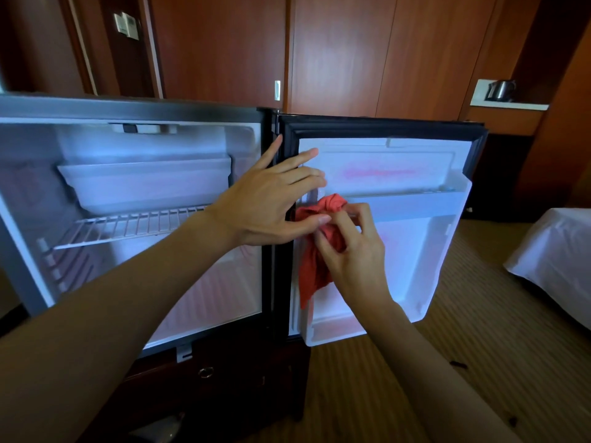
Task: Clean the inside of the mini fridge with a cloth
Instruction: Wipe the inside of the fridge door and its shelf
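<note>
Mini fridge (134,148) stood wide open. Red cloth (315,266) bunched against door's hinge edge, right hand (351,251) pinching it, fingers curled. Left hand (268,199) spread flat over door (399,174) gasket, thumb touching cloth. Cloth's top half-hidden behind both hands.
</note>
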